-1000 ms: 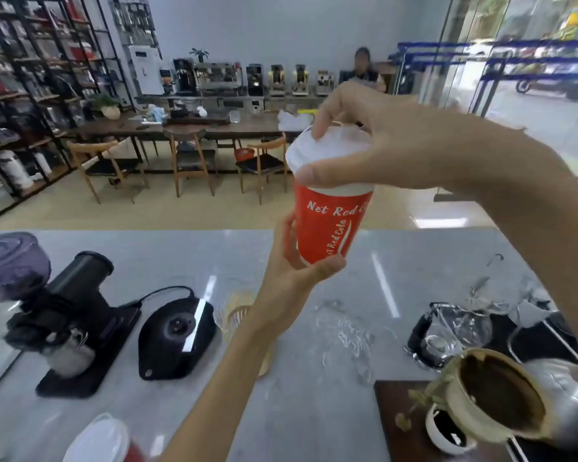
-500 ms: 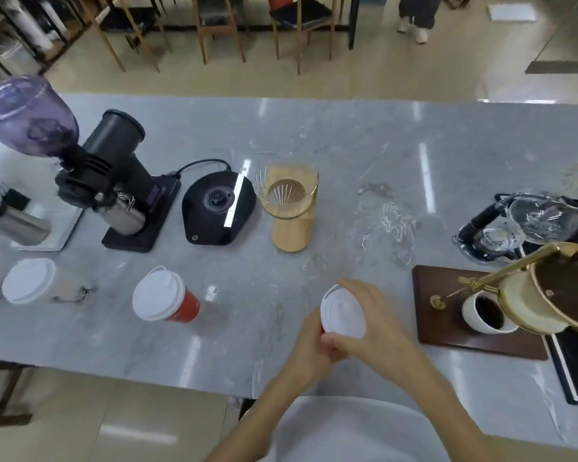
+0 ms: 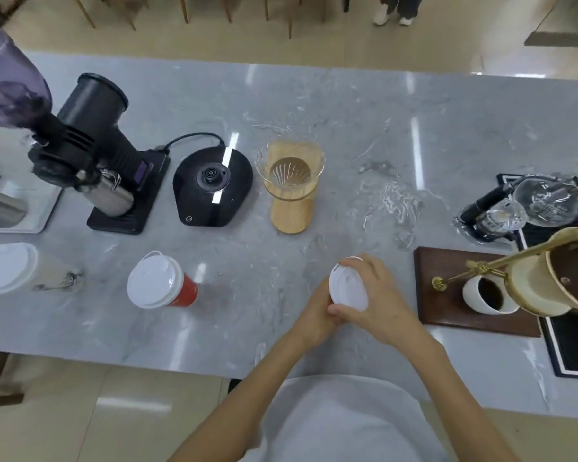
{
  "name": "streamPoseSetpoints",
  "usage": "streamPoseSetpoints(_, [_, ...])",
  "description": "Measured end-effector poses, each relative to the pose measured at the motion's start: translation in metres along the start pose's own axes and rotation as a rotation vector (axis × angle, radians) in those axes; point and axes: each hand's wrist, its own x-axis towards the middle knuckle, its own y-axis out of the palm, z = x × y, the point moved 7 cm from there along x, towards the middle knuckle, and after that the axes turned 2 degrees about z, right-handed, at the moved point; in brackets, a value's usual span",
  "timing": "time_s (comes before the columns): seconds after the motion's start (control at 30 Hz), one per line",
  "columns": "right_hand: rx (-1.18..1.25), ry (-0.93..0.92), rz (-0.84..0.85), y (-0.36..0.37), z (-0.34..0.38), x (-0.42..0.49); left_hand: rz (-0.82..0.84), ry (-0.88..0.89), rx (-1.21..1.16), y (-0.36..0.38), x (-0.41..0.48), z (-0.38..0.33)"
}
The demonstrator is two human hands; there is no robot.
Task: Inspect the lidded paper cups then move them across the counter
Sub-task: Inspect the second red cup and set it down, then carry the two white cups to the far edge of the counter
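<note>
grip: both hands (image 3: 357, 305) clasp lidded cup (image 3: 347, 288) | surface: grey marble counter (image 3: 347, 128) | room: beige floor (image 3: 314, 45)

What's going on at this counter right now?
A person stands at a grey marble counter holding a white-lidded cup with both hands: the left hand wraps its side, the right hand grips the lid rim. Two more lidded cups stand to the left untouched: a red cup and a pale cup. A coffee grinder and a glass dripper on a wooden stand sit behind.
</note>
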Motion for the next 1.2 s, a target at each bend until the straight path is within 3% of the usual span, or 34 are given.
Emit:
streamPoseSetpoints(0.13, [-0.028,-0.011,-0.045,-0.006,0.008,-0.01,0.008,-0.019,0.18,-0.019,-0.007,0.008])
streamPoseSetpoints(0.33, [-0.063,-0.226,-0.335,-0.019,0.084,-0.038,-0.033,-0.037,0.575,-0.093,-0.079,-0.022])
streamPoseSetpoints(0.53, [0.053,-0.262,-0.242,0.054,0.195,-0.018,-0.233,0.017,0.613,-0.231,-0.179,-0.063])
streamPoseSetpoints(0.77, [0.164,-0.333,-0.178,0.205,0.363,0.024,-0.294,0.088,0.665,-0.413,-0.259,-0.067])
streamPoseSetpoints(1.03, [-0.009,-0.368,0.258,0.367,0.445,0.018,-0.418,-0.004,0.778,-0.544,-0.315,-0.024])
streamPoseSetpoints(1.1, [-0.039,-0.348,0.222,0.375,0.449,0.022,-0.495,-0.02,0.773,-0.568,-0.324,-0.017])
streamPoseSetpoints(1.2, [-0.056,-0.357,-0.063,0.354,0.46,0.038,-0.693,0.126,0.873,-0.61,-0.337,-0.035])
